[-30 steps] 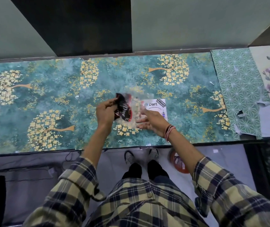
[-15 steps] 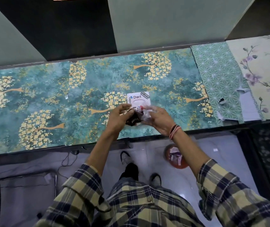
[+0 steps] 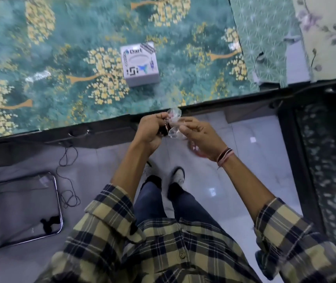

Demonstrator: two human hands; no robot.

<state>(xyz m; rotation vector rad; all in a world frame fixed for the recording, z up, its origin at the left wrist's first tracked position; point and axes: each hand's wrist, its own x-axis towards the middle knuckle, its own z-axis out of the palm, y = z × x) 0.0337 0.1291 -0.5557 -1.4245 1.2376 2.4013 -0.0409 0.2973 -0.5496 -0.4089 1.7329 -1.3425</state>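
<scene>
A crumpled clear plastic wrapper [image 3: 173, 121] with a dark red-and-black part is held between both hands, just off the table's near edge and above the floor. My left hand [image 3: 149, 131] grips its dark part, fingers curled around it. My right hand [image 3: 199, 135] pinches the clear part from the right. A small white box [image 3: 140, 64] printed "Dart" stands on the green tree-patterned table [image 3: 61, 58], beyond the hands.
A scrap of clear wrapper [image 3: 37, 75] lies on the table at left. Patterned sheets [image 3: 265, 37] cover the table's right end. A chrome-framed stool [image 3: 20, 207] and a black cable [image 3: 69, 180] sit on the floor at left. A round reddish object is partly hidden behind my right wrist.
Both hands drew the wrapper back from over the table to past its near edge and crumpled it smaller. The white box stayed on the table. The camera tilted down.
</scene>
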